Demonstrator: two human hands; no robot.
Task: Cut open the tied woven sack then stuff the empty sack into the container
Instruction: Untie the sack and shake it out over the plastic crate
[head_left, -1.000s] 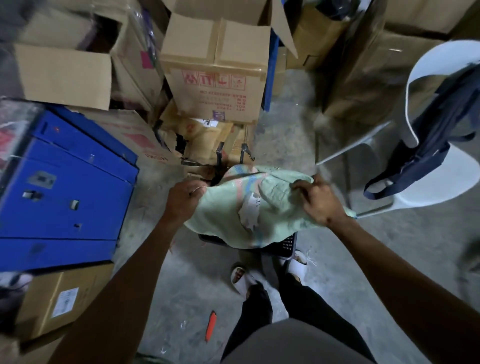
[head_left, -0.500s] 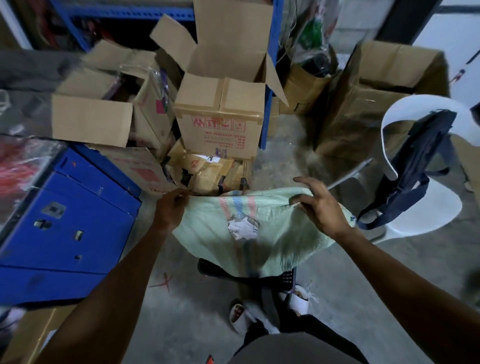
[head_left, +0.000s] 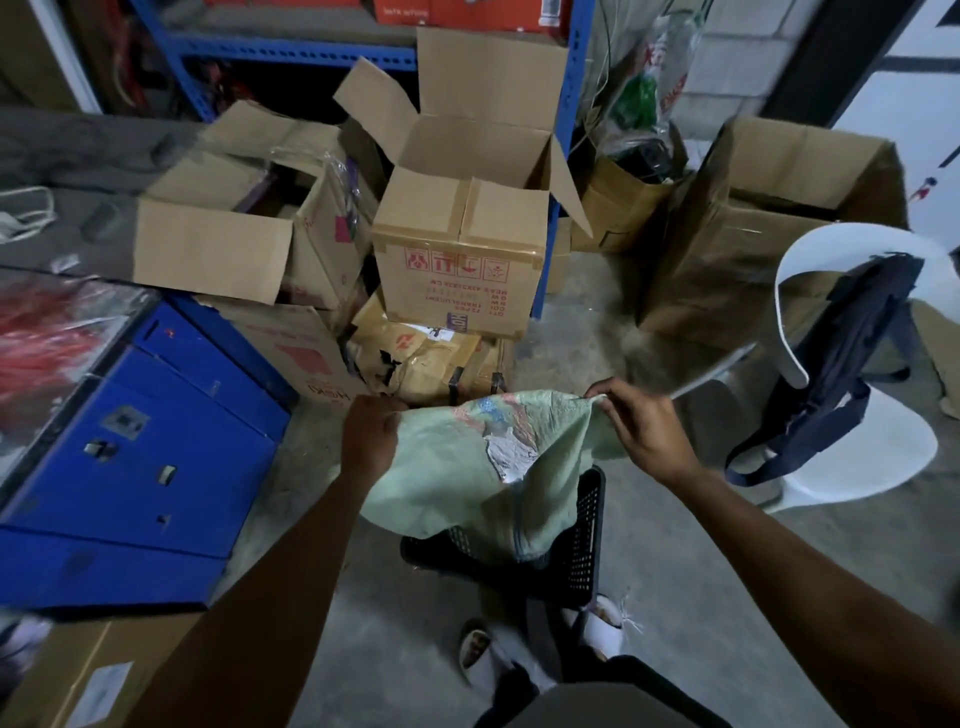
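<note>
Hands (head_left: 370, 441) (two) on one sack (head_left: 467, 478)

- A storeroom or small warehouse, going by its contents.
- Open cardboard cartons (head_left: 460, 244) stand stacked and crowded together, one printed with red handling symbols.
- A blue steel rack (head_left: 558, 156) rises behind them, holding more boxes.
- The concrete floor (head_left: 675, 545) is bare and the block wall (head_left: 727, 62) unpainted.
- A blue metal cabinet (head_left: 140, 457) and a white plastic chair (head_left: 857, 457) stand at the sides.

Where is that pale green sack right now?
In the head view the sack hangs low at centre, held up by the left hand and right hand, its bottom drooping into the black basket.
</note>
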